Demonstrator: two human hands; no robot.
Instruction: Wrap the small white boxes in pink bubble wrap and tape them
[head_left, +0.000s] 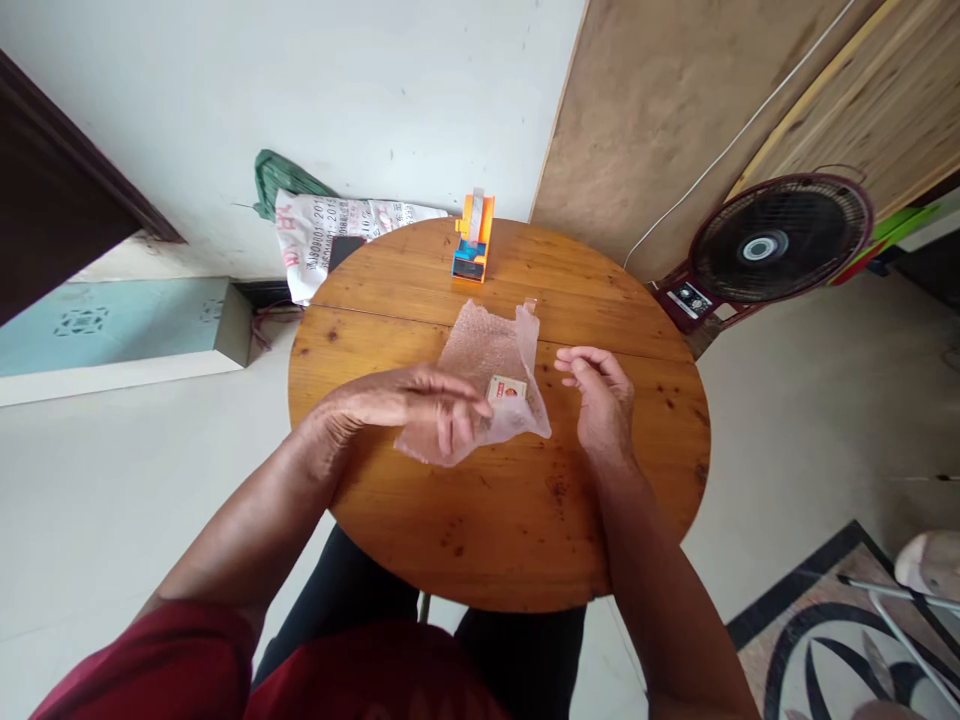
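A sheet of bubble wrap (480, 335) lies on the round wooden table, its right edge raised and folded inward. On it rests a small white box (508, 387) with red and orange print, partly covered by the film at its lower side. My left hand (420, 405) is over the left part of the wrap, fingers stretched toward the box and slightly blurred; nothing shows in it. To the right of the wrap, apart from it, is my right hand (604, 400), fingers loosely bent and thumb near the index finger, with no object visible between them.
An orange and blue tape dispenser (472, 240) stands at the table's (510, 550) far edge. Beyond it are a white wall, a printed white sack (330, 235) and a green bag (285, 180). A dark fan (776, 240) stands off to the right.
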